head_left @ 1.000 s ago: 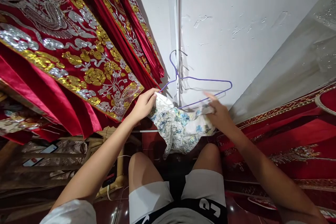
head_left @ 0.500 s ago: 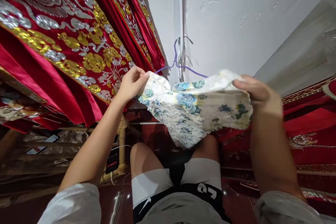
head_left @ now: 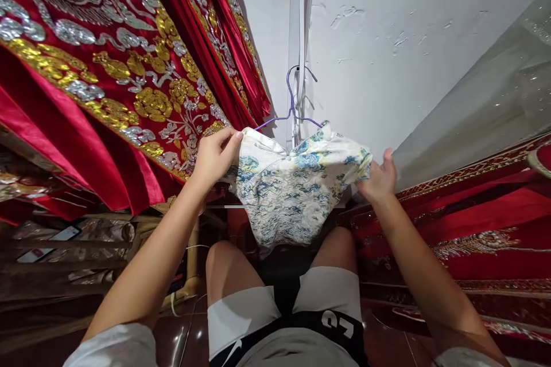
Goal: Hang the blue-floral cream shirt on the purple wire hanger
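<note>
Red velvet hangings (head_left: 107, 86) stitched with gold and silver flowers fill the left, beside a white plaster wall (head_left: 387, 69). Against that wall, a cream garment with blue flowers (head_left: 288, 195) drapes over a thin purple wire hanger (head_left: 291, 97) (only its hook and neck show). The left hand (head_left: 215, 155) pinches the garment's left shoulder; the right hand (head_left: 379, 180) is closed on its right edge.

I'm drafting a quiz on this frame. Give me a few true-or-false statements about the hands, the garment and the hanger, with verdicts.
1. The left hand grips one shoulder of the floral garment. True.
2. The right hand is clear of the cloth. False: it holds the garment's other edge.
3. The hanger is purple wire. True.
4. The hanger lies on the floor. False: its hook hangs up at the white wall.
5. The fabric at the left is plain blue. False: it is red embroidered cloth.
</note>
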Demonstrator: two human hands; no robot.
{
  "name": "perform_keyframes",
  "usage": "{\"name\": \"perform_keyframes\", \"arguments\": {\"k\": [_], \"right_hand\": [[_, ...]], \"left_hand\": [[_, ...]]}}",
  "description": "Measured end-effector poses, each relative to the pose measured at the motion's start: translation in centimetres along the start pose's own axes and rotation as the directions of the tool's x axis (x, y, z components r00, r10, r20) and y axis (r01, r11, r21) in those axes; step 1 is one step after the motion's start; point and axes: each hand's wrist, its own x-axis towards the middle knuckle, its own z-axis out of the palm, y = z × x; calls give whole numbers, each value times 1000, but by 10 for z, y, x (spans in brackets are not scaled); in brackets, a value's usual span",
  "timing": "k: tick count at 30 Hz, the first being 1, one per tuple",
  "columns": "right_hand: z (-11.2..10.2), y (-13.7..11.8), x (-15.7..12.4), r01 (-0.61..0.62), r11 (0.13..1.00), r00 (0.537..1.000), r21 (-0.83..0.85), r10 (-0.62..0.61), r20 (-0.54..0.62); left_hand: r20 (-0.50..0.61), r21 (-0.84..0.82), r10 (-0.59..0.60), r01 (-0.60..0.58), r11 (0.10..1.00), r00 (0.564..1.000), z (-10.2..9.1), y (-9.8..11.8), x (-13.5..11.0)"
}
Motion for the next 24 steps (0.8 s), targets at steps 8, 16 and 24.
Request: {"name": "perform_keyframes", "arguments": {"k": [8,16,24], "right_hand": [[56,-83,-9,113,994,977,7,-113,180],[95,-37,-54,533,701,693,-474,-40,720],[90,22,-40,593,143,757,-793,-436,487]], "left_hand": [[-91,95,-36,44,994,995,11,6,20],[-249,-616,-337,120,779,908,57,14,-4],[491,-863,-102,499,78,865,73,85,-11]]}}
